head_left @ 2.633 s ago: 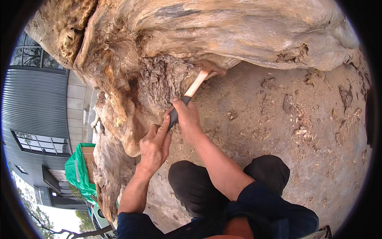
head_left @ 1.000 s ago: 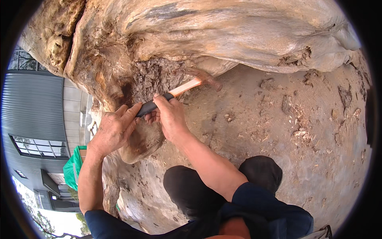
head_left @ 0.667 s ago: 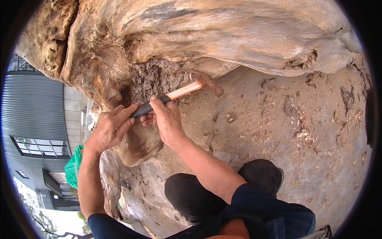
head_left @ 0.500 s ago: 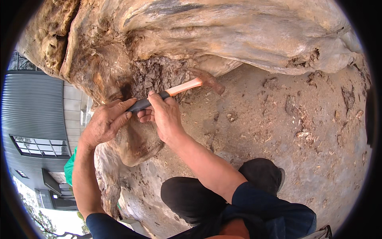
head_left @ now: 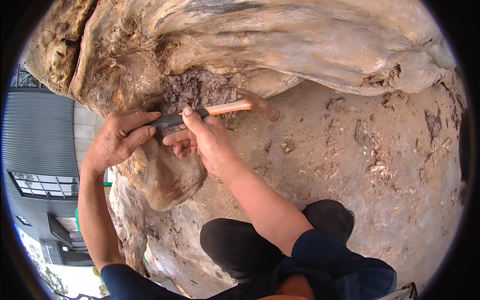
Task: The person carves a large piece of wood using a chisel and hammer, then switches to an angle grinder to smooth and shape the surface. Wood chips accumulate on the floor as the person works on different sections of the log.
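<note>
A claw hammer (head_left: 229, 107) with a dark grip, an orange shaft and a rusty head lies across the front of a big weathered wood trunk, its head pointing right. My left hand (head_left: 113, 139) pinches the butt of the grip between thumb and fingers. Further along, my right hand (head_left: 212, 142) has its thumb on top of the grip near the orange part. Its index finger goes under the handle, and the other fingers hang loosely curled below. Behind the hammer is a rough, dark, crumbly hollow (head_left: 192, 90) in the wood.
The pale trunk (head_left: 310, 45) fills the far side, with a rounded knob (head_left: 165, 175) jutting out below my hands. Wood chips (head_left: 381, 170) and crumbs lie on the dusty ground (head_left: 325, 150). My dark-clad knees (head_left: 240, 247) are close in front. A grey corrugated building (head_left: 40, 135) stands at left.
Both hands and the hammer have shifted slightly left. My right hand's fingers have loosened and spread a little below the handle, while its thumb stays on top.
</note>
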The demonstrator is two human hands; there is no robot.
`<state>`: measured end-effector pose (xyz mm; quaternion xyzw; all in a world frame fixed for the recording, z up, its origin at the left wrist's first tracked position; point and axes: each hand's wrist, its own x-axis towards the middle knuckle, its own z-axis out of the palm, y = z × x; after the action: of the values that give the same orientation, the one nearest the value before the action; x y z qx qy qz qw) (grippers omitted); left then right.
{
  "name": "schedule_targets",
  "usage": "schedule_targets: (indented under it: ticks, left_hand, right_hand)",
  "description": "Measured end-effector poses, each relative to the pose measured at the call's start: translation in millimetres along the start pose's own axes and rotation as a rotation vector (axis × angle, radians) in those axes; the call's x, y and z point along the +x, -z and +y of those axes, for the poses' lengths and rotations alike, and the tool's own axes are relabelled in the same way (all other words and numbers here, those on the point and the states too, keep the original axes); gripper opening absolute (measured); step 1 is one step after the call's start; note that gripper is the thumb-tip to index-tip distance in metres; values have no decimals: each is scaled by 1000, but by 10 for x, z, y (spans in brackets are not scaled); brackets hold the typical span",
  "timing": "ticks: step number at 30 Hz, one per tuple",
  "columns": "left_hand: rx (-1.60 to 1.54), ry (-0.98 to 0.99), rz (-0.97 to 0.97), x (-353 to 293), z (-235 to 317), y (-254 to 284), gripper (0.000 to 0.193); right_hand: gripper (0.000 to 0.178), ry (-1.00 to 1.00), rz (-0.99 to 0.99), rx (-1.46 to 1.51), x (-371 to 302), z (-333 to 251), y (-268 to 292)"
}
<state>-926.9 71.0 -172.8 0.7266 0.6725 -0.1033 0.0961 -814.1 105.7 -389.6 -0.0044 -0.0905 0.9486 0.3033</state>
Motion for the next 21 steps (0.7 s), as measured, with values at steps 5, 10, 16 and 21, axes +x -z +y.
schedule_targets:
  ticks: [5, 10, 16, 21]
  left_hand:
    - [73, -107, 12, 144, 10, 144, 33]
    - [-10, -1, -16, 312, 53, 240, 36]
    - [12, -181, 146, 368, 39, 283, 29]
    - [-238, 127, 584, 400, 49, 1, 34]
  right_hand:
    - [40, 626, 785, -1202, -342, -151, 533]
    - [63, 740, 699, -1885, -432, -533, 581]
    - [50, 367, 637, -1724, -267, -751, 856]
    - [48, 389, 647, -1540, -287, -705, 927]
